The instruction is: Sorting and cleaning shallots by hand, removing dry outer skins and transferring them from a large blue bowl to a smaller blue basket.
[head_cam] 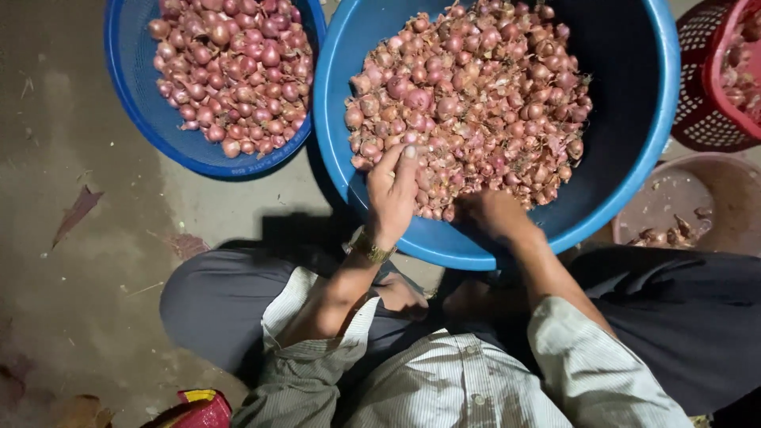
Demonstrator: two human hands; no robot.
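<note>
A large blue basin [634,150] in front of me holds a heap of small reddish shallots [476,95] with loose papery skins. My left hand [391,194], with a gold watch on the wrist, rests on the near edge of the heap, fingers laid over a few bulbs. My right hand [495,212] is curled into the shallots at the basin's near rim; its fingers are hidden among the bulbs. A smaller blue basket [131,87] at the upper left holds cleaner, shinier shallots [234,67].
A red mesh basket [713,87] with more shallots stands at the upper right. Below it a brown tub [713,190] holds scraps. My folded legs in dark trousers fill the lower frame. A small red packet [202,408] lies on the dirt floor [71,261].
</note>
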